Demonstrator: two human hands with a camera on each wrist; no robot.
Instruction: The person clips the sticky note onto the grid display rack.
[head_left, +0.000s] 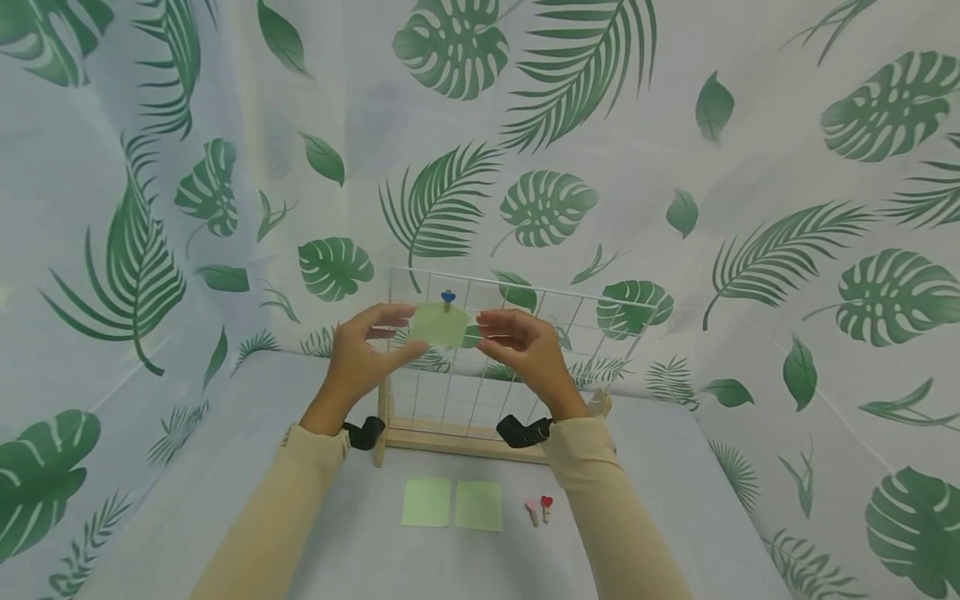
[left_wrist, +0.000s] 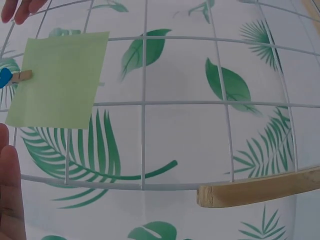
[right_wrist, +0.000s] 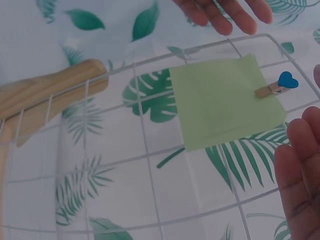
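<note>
A light green square paper note (head_left: 438, 327) hangs on a white wire grid (left_wrist: 143, 103), under a small wooden clothespin (right_wrist: 270, 90) with a blue heart at its upper edge. My left hand (head_left: 362, 348) is raised at the note's left side, its fingers loosely extended and the thumb low by the corner. On the other side, my right hand (head_left: 528, 346) is held up with fingers and thumb apart. Both wrist views show a gap between the paper and the fingers in sight, and neither hand holds anything.
The grid stands in a wooden base (head_left: 465, 443). In front of it, two more green notes, a left one (head_left: 427, 502) and a right one (head_left: 478, 505), lie on the white table. Beside them are a pink-heart clothespin (head_left: 533, 511) and a red-heart clothespin (head_left: 546, 507). Leaf-printed cloth surrounds the table.
</note>
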